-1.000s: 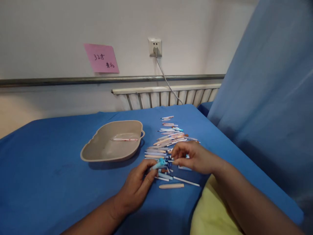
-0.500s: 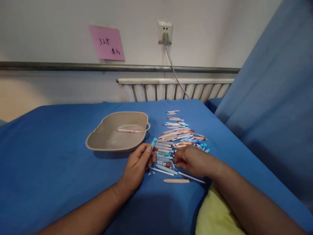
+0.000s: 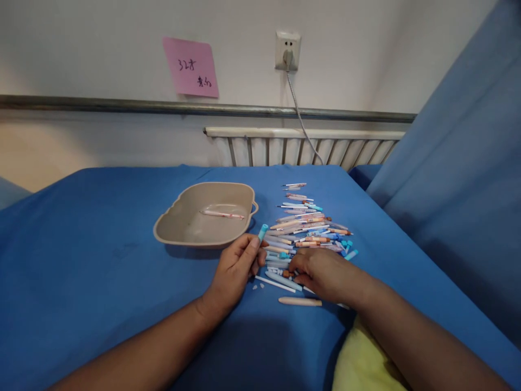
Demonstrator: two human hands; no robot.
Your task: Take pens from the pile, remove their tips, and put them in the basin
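My left hand [image 3: 232, 267] is closed around a turquoise pen barrel [image 3: 263, 232], whose open end points up past the thumb. The lower part of the barrel is hidden by the fingers. My right hand [image 3: 323, 271] reaches down into the loose pen parts [image 3: 280, 239] with its fingers bent together; whatever lies between the fingertips is hidden. Small white and brown pieces sit beside those fingertips. Nearer to me are a light blue barrel [image 3: 284, 280], a thin white refill [image 3: 274, 283] and a peach barrel [image 3: 300, 301].
A beige basin [image 3: 195, 243] stands left of the parts, with one pen [image 3: 222, 214] inside. Blue cloth [image 3: 101, 260] covers the surface. Yellow fabric [image 3: 366, 358] is at the front right, a blue curtain [image 3: 456, 152] beyond. A plugged-in cable [image 3: 299, 111] hangs at the wall.
The whole view has shifted slightly, so things appear further right. My right hand has moved a little over the small parts and now covers more of a white refill. My left hand keeps its hold.
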